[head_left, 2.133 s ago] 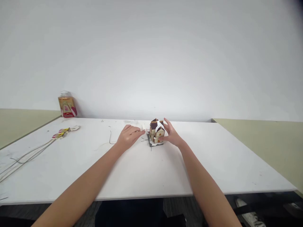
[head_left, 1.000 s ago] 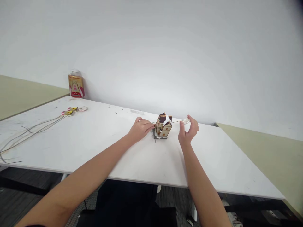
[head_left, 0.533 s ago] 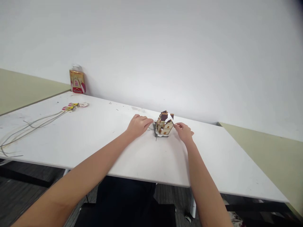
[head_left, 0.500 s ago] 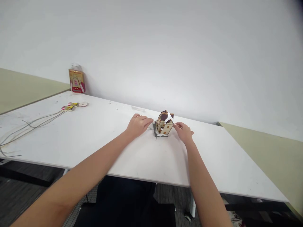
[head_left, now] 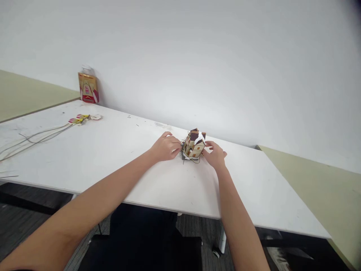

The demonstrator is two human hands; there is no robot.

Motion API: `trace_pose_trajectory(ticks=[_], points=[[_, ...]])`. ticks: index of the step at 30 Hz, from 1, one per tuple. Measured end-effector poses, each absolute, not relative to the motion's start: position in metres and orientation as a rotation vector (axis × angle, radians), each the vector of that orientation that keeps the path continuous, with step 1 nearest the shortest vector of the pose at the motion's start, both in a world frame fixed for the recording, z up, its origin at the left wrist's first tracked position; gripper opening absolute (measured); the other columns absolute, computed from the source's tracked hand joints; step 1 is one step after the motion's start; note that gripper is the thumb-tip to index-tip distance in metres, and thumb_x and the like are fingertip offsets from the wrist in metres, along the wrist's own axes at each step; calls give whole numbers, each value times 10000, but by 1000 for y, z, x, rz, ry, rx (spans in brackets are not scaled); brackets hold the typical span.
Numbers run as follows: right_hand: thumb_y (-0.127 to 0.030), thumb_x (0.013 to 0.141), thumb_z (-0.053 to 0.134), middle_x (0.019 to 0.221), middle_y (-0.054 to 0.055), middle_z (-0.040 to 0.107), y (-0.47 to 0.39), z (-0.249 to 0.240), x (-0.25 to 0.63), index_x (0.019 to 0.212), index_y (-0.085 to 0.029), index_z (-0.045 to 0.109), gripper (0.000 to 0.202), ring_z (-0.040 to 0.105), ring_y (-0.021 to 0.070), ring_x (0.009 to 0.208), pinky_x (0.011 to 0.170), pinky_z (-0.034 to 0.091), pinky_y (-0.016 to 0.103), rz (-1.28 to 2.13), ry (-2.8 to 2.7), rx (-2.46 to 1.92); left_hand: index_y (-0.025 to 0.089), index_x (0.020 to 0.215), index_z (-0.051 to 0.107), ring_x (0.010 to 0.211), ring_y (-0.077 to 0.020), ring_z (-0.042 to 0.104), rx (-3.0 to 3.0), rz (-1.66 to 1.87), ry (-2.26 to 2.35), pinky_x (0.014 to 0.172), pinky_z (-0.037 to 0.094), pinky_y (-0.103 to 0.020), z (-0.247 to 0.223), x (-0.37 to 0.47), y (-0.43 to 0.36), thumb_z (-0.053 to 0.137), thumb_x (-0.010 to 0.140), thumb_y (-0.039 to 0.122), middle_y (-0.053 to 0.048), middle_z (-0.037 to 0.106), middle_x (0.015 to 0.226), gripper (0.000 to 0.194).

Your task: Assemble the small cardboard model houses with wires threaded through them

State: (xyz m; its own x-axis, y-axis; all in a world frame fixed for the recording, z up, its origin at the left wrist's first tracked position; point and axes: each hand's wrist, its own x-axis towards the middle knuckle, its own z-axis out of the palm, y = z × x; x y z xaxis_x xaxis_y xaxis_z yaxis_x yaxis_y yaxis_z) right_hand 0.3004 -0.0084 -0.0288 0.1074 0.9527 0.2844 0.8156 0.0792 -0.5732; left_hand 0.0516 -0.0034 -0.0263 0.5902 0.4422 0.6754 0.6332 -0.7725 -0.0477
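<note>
your left hand rests on the white table at the left side of the small model house, its fingers curled and pressed together against the left wall of the house. your right hand sits at the right side of the house, its fingers bent toward the right wall and touching it or just beside it; you cannot tell whether they pinch anything, as that detail is too small to read. the model house stands on the table between both hands, toward the far edge near the white wall, tilted slightly to the left. it has cream walls, a dark brown roof with a white patch on top, and a dark base plate. a thin wire loops out from the base at the near side of the house. well apart, at the far left corner of the table, a red and gold carton stands upright against the wall. near it, a small yellow and red part lies flat on the table, with pale cables running from it toward the left edge.
</note>
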Motion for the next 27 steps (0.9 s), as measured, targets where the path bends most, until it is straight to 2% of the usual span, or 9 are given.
trace_pose_trajectory(ticks=[3,6,9,12,19,23,25,27], points=[[-409,790,486,993,26,674,-11,-27,298,1092,-240,596,363,606,191,869,834,416,366,367,-1678,-1486,194,652,633,693,-161,616,-2553,-875,-931,843,382,-384,-26,50,-2,527,764,163,-16,701,722,158],[-486,823,447,1033,45,650,-17,-24,290,1143,-219,566,433,596,186,857,748,453,319,358,-1661,-1380,187,607,603,680,-176,599,-2565,-815,-970,814,377,-390,-25,50,0,531,716,160,-22,679,670,134],[-604,729,568,1093,40,631,-23,-21,277,1210,-249,511,601,591,185,808,748,454,331,270,-1694,-1514,185,592,584,691,-186,594,-2586,-801,-968,819,374,-397,-24,49,0,528,686,154,-30,670,664,113],[-656,633,644,1103,37,632,-24,-20,267,1206,-260,491,713,598,190,791,799,446,365,245,-1760,-1601,187,564,556,700,-191,589,-2661,-737,-928,827,377,-396,-21,48,-2,531,650,150,-34,657,644,97],[-612,685,629,1016,61,692,-14,-30,267,1238,-233,473,689,616,234,925,992,315,453,306,-1694,-1611,186,524,479,687,-189,566,-2765,-695,-809,810,386,-385,-22,43,0,532,577,142,-35,625,603,87],[-615,704,605,1015,73,699,-10,-34,268,1150,-223,545,597,623,239,899,1021,246,507,234,-1635,-1656,186,523,469,656,-178,547,-2809,-688,-765,783,384,-365,-25,44,3,528,565,151,-27,601,578,80],[-601,715,600,972,56,703,-9,-35,268,1060,-215,590,518,632,226,886,1014,264,498,214,-1612,-1646,183,539,487,675,-180,553,-2779,-687,-769,797,378,-363,-27,45,3,523,598,156,-33,608,598,74],[-581,720,610,941,39,706,-7,-36,269,1007,-216,611,464,637,214,886,973,340,449,266,-1597,-1587,178,565,515,700,-181,561,-2712,-695,-807,813,368,-363,-28,47,4,517,643,159,-40,621,629,81]])
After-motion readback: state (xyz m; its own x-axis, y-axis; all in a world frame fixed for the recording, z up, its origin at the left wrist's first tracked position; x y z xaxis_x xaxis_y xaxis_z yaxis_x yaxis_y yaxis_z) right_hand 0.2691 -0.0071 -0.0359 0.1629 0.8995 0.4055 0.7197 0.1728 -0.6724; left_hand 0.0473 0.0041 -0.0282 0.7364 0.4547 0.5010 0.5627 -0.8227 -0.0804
